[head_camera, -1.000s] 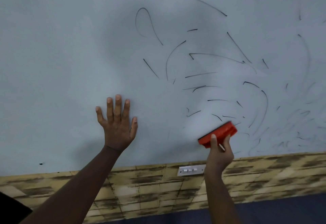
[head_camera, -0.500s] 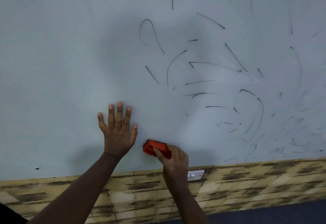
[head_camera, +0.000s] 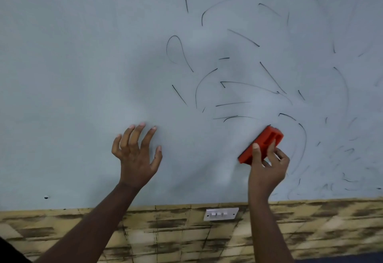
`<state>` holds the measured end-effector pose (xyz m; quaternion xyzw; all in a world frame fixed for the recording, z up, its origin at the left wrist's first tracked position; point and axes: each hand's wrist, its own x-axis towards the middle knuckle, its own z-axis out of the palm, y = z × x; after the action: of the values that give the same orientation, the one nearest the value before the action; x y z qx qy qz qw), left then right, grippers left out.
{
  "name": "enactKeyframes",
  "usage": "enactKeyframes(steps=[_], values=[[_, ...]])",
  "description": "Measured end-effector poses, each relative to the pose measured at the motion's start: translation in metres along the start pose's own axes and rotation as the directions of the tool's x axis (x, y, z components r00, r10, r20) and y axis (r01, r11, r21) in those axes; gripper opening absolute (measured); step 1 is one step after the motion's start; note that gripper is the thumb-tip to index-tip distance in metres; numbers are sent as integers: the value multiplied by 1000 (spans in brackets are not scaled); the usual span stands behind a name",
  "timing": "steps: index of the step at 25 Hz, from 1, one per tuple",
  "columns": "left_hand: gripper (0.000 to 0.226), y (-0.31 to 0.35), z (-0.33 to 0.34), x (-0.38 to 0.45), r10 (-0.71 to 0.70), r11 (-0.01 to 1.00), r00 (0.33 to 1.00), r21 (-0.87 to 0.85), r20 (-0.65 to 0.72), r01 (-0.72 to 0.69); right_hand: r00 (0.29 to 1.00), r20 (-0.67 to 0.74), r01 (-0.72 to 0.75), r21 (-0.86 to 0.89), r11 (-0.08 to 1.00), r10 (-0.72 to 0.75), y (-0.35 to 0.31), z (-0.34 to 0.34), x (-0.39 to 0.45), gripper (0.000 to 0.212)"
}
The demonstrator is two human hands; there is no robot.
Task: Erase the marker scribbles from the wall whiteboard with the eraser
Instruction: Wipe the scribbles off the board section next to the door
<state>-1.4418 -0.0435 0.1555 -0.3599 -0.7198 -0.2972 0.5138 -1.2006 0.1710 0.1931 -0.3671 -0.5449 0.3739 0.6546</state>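
The pale grey whiteboard fills the wall ahead. Thin black marker scribbles cover its centre and right side, with fainter smeared strokes at the lower right. My right hand grips a red eraser, tilted up to the right and pressed to the board just below the scribbles. My left hand rests on the bare board to the left, fingers spread and slightly lifted, touching with the fingertips.
Below the board runs a yellow-brown brick-pattern wall panel. A white switch plate is mounted just under the board's bottom edge, between my two arms. A small dark hole marks the board's lower left.
My right hand swept the eraser left toward my left hand, then back right and up to its present spot. Several small strokes low on the board are gone. My left palm has lifted off the board.
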Motion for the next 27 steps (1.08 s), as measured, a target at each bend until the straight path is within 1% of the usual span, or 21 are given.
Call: enactKeyframes(steps=[1,2,3,4,5,6,8,9,10,11,12,14,16,17,18,19,20,22,24,25,27], values=[[53,0,-4,9,9,1000,1000,3,-9,-9,997,15,72,-43,997,-71,-1,7,-10,48],[49,0,-8,21,27,1000,999,12,-27,-27,984,50,174,-106,979,-169,-1,15,-22,47],[46,-1,-11,36,33,999,998,22,-51,-32,956,110,286,-162,945,-270,1,23,-36,49],[44,-2,-15,53,25,999,996,27,-83,-23,912,186,399,-203,894,-365,3,31,-51,52],[43,-5,-18,73,12,1000,993,27,-120,-8,852,267,510,-232,828,-450,7,37,-66,55],[44,-8,-21,92,0,1000,988,21,-156,4,775,351,619,-250,745,-526,10,41,-80,55],[50,-16,-26,128,3,1000,978,15,-208,0,606,512,782,-242,575,-609,14,44,-103,54],[57,-19,-28,140,13,1000,977,18,-212,-10,551,562,820,-229,525,-617,12,45,-106,52],[63,-22,-28,148,26,999,979,29,-202,-21,525,576,837,-216,502,-627,7,46,-103,49],[68,-23,-28,152,34,999,983,47,-182,-26,517,562,844,-207,496,-646,-1,47,-96,46],[70,-24,-27,151,40,997,985,68,-165,-29,524,531,841,-201,502,-666,-12,48,-84,44],[70,-25,-25,150,54,994,988,104,-147,-39,585,439,807,-226,546,-682,-36,49,-49,45],[69,-26,-24,150,66,993,988,110,-138,-51,703,334,710,-282,645,-628,-53,40,-8,50],[69,-26,-24,150,69,992,988,110,-138,-54,774,263,632,-286,720,-575,-58,32,10,52],[68,-27,-24,149,71,992,988,112,-138,-56,842,184,539,-260,801,-507,-62,25,25,52],[68,-27,-23,148,72,992,988,113,-138,-56,895,106,447,-214,869,-434,-63,17,38,49],[68,-27,-23,148,71,992,988,112,-137,-56,930,47,367,-163,916,-365,-63,13,47,47],[68,-25,-22,146,68,993,988,107,-135,-54,963,-18,265,-90,960,-268,-66,11,52,44],[67,-25,-21,146,68,993,989,106,-133,-54,966,-39,254,-71,965,-257,-73,22,43,45],[67,-25,-21,145,70,993,988,108,-135,-55,956,-29,289,-86,953,-293,-77,30,34,46],[67,-25,-20,144,74,992,987,111,-140,-58,902,67,432,-130,892,-427,-81,50,8,47]])
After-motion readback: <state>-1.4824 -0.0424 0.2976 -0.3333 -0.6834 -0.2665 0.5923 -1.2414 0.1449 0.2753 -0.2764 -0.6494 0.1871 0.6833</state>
